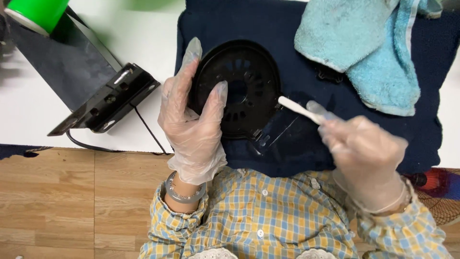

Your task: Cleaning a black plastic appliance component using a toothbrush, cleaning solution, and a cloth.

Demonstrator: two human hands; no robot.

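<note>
The person wore thin, see-through gloves on both hands. The left hand [194, 127] held a round black plastic disc [242, 86] with slots cut in a ring near its middle. The fingers [189, 62] of that hand were spread wide, with one long finger up along the left edge of the disc and the thumb pressed on its face. The disc sat in the middle of a dark blue cloth [297, 148] that lay on the white worktop [139, 38]. The right hand [366, 153] was closed around a thin white tool [297, 108], like a small brush or stick. The tip of the tool touched the right edge of the disc. The hand looked blurry. A flat black piece [275, 132] stuck out from the bottom right of the disc, under the tool. A light blue towel [369, 48] lay bunched up on the far right part of the dark cloth, well apart from the disc. To the left, on the worktop, was a black metal bracket [108, 98] with a thin black wire [148, 129] under it. A bright green cup [36, 12] showed at the top left corner. The person had on a yellow and blue checked shirt [278, 216] and a silver bracelet [184, 194] on the left wrist. Below was a wooden floor [72, 201].
</note>
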